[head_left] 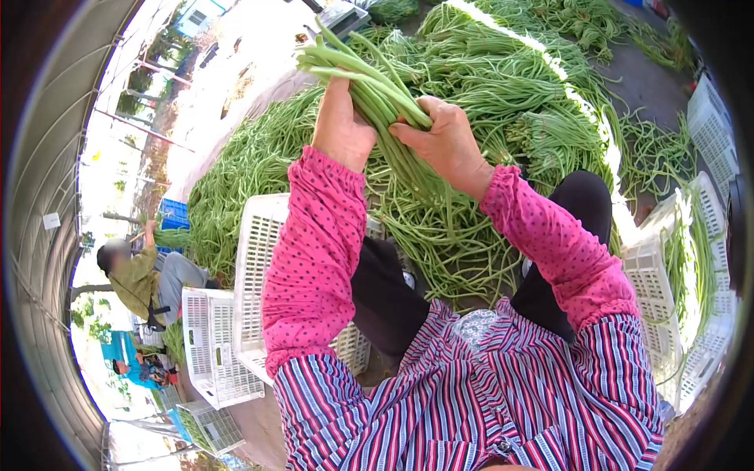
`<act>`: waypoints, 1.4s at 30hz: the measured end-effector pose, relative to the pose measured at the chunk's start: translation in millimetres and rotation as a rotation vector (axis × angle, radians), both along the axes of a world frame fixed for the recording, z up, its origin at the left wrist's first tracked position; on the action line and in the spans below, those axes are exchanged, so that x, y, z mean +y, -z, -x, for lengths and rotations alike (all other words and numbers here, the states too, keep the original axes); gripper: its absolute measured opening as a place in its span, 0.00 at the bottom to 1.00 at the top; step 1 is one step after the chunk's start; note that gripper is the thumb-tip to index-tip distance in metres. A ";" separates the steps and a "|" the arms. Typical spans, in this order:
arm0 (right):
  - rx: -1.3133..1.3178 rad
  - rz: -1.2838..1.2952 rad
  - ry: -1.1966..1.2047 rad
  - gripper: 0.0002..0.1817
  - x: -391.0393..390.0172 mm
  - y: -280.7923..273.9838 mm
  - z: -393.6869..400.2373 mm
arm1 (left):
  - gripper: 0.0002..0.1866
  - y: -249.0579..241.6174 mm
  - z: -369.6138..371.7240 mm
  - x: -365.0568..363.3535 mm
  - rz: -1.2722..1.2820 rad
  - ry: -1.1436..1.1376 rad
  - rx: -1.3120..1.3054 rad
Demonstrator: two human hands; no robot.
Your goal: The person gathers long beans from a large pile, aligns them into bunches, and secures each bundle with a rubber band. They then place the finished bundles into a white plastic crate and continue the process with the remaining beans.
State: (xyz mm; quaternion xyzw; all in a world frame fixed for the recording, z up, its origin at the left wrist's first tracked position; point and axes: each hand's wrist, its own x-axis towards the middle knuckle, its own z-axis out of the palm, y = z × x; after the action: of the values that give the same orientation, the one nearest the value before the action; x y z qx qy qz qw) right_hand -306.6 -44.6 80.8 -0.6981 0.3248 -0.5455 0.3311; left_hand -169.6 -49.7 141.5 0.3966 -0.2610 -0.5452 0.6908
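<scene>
A bundle of long green beans (382,100) is held up in front of me, its thicker end at the upper left and its loose ends hanging to the lower right. My left hand (343,125) is closed round it near the upper end, with most of its fingers hidden behind the beans. Lower down, my right hand (446,141) grips the same bundle, thumb on the near side. Below and behind both hands spreads a big heap of long beans (503,94), with looser strands (448,251) between my knees.
White plastic crates (263,212) stand at my left, one beside another crate (212,345). More crates at my right include one (656,275) with beans in it. A person (145,275) sits at the far left near a blue crate (174,213); another person (141,370) is farther off.
</scene>
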 end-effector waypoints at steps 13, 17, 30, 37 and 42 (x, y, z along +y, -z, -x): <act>-0.200 -0.606 -0.576 0.08 -17.4 -18.4 28.8 | 0.11 14.2 -22.1 13.5 0.021 0.333 -0.033; -0.198 -0.680 -0.645 0.07 6.9 -6.2 39.0 | 0.11 22.0 -40.6 4.7 0.030 0.094 0.090; -0.464 -0.758 -0.427 0.07 14.9 -1.9 75.7 | 0.08 -13.3 -60.6 12.1 0.176 -0.032 0.045; -0.262 -0.214 -0.289 0.08 8.4 -17.7 -8.6 | 0.11 -32.2 -22.1 2.9 0.099 -0.146 -0.022; -0.143 -0.024 -0.206 0.11 -7.9 -23.8 -18.3 | 0.12 -6.8 -24.2 -2.8 0.263 -0.197 -0.356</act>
State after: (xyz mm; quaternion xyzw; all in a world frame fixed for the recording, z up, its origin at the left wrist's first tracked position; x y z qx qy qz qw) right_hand -288.3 -52.6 104.6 -0.6830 0.2333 -0.5533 0.4159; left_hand -145.4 -52.5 148.3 0.4168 -0.4076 -0.3578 0.7295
